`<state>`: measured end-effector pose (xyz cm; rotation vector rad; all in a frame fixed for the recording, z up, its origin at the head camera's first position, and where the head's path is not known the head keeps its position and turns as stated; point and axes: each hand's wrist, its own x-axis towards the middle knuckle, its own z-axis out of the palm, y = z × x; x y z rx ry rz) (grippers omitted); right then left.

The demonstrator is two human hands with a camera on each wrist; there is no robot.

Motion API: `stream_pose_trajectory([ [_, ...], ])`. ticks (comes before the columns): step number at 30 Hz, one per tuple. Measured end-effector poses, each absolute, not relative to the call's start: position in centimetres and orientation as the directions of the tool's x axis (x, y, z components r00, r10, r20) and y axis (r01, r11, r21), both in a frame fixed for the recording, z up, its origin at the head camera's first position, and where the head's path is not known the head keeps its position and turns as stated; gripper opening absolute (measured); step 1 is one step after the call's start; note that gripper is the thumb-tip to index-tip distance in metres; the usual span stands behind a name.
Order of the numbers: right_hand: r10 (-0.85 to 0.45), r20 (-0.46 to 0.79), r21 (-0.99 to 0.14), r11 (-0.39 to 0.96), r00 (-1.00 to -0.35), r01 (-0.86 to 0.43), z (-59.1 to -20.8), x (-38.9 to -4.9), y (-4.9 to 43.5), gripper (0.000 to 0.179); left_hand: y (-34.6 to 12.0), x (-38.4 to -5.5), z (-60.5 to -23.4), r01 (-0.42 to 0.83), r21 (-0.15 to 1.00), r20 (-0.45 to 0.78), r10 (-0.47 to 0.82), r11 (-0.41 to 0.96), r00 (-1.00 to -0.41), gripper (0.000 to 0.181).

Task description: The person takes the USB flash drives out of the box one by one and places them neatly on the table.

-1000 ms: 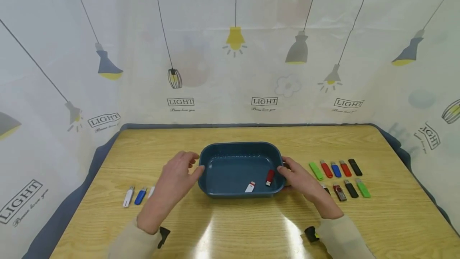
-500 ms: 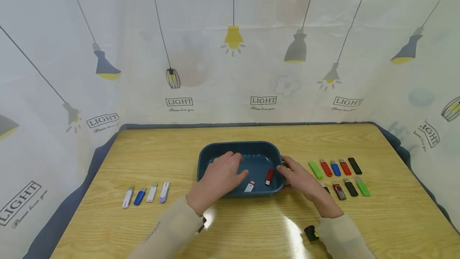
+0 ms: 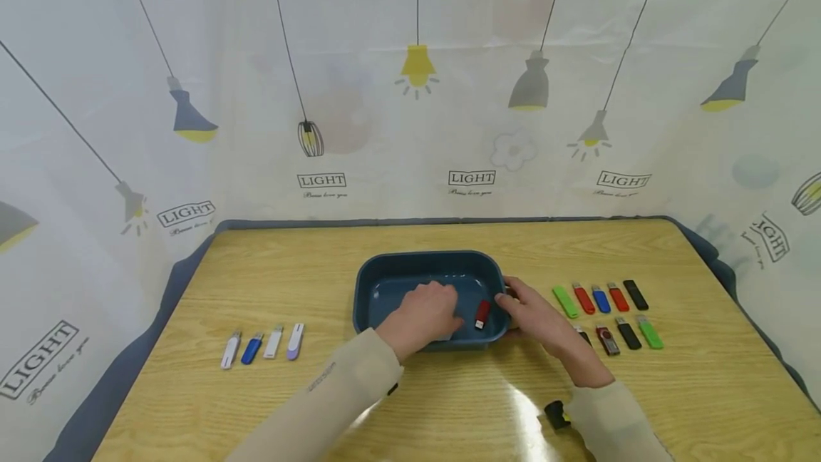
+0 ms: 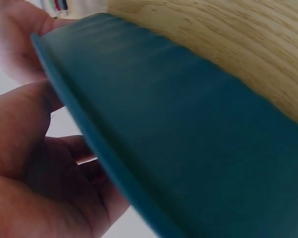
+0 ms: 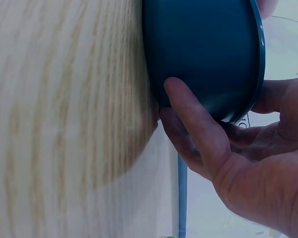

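My left hand (image 3: 423, 314) reaches down inside a dark blue plastic box (image 3: 378, 260). Its fingertips are hidden behind the hand in the head view and behind the box wall (image 4: 154, 109) in the left wrist view. A sliver of a white USB flash drive (image 3: 444, 338) shows under the hand; whether the fingers hold it is hidden. Beside it in the box lies a dark red USB flash drive (image 3: 482, 314). My right hand (image 3: 535, 316) grips the box's right end, thumb over the rim and fingers (image 5: 193, 114) against the outer wall.
Left of the box, a row of several USB flash drives (image 3: 274, 343) lies on the wooden table (image 3: 212, 412). Two rows of green, red, blue and black ones (image 3: 601, 299) lie at the right. A printed cloth (image 3: 398, 141) hangs around the table's back and sides.
My left hand has left the box's left end, moved right over the box and lowered inside, covering most of the white USB flash drive. The right hand keeps its grip.
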<state>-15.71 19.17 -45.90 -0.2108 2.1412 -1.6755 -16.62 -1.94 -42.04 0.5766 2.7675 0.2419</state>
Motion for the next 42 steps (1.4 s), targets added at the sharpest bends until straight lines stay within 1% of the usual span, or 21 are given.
stream_pose_trajectory([
  [4, -0.368, -0.226, -0.955, 0.265, -0.902, 0.131, -45.9, -15.7, 19.2, 0.056, -1.4, -17.0, -42.4, 0.356, 0.212, -0.277, 0.406, 0.910, -0.871, 0.028],
  [9, -0.366, -0.229, -0.954, 0.267, -0.902, 0.134, -45.9, -15.8, 19.2, 0.056, -1.0, -17.3, -42.8, 0.344, 0.187, -0.300, 0.386, 0.920, -0.872, 0.036],
  [14, -0.358, -0.231, -0.953, 0.270, -0.905, 0.137, -45.8, -15.8, 19.2, 0.056, -0.9, -17.2, -43.0, 0.327, 0.179, -0.322, 0.370, 0.928, -0.871, 0.035],
  [20, -0.358, -0.230, -0.954, 0.265, -0.905, 0.138, -45.9, -15.7, 19.1, 0.056, -1.0, -17.0, -43.3, 0.336, 0.189, -0.302, 0.380, 0.923, -0.874, 0.040],
  [22, -0.359, -0.232, -0.955, 0.260, -0.904, 0.142, -45.9, -15.7, 19.1, 0.055, -1.0, -17.0, -43.4, 0.349, 0.186, -0.290, 0.390, 0.919, -0.874, 0.036],
  [29, -0.369, -0.226, -0.956, 0.262, -0.901, 0.133, -45.9, -15.7, 19.2, 0.055, -1.1, -16.9, -43.5, 0.372, 0.198, -0.290, 0.417, 0.907, -0.861, 0.010],
  [32, -0.367, -0.227, -0.955, 0.267, -0.902, 0.132, -45.9, -15.7, 19.2, 0.055, -1.1, -16.9, -43.6, 0.380, 0.202, -0.286, 0.425, 0.903, -0.859, 0.007],
  [38, -0.362, -0.235, -0.955, 0.257, -0.902, 0.146, -45.7, -15.6, 19.1, 0.055, -1.2, -16.9, -43.6, 0.378, 0.196, -0.284, 0.421, 0.905, -0.862, 0.008],
  [42, -0.366, -0.235, -0.956, 0.252, -0.901, 0.147, -45.8, -15.6, 19.1, 0.055, -1.5, -16.9, -43.4, 0.364, 0.239, -0.261, 0.421, 0.900, -0.869, 0.004],
])
